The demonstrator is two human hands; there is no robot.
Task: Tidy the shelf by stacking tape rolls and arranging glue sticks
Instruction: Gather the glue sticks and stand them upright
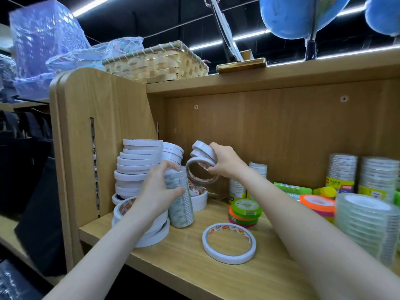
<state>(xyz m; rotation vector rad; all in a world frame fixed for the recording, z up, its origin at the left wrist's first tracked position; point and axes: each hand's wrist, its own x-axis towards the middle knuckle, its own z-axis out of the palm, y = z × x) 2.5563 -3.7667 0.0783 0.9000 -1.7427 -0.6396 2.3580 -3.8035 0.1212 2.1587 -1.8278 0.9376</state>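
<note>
Two hands are busy on the light wooden shelf board (pixel 186 254) right now. Our left hand (pixel 159 191) is wrapped around a tall wrapped column of clear tape rolls (pixel 181 204), which stands upright on the board just right of the leaning tower of white double-sided tape rolls (pixel 138 167) in the left corner. Our right hand (pixel 225 162) is lifted above the board and pinches a few white tape rolls (pixel 202 161), tilted every which way, up near the back panel. One flat white tape ring (pixel 229 242) lies on its own toward the front edge. Next to it sits a small stack of green, orange and pink tape rolls (pixel 244 212). Further right we see more shrink-wrapped clear tape stacks (pixel 363 224). Up top there's a woven bamboo basket (pixel 155 61).
</note>
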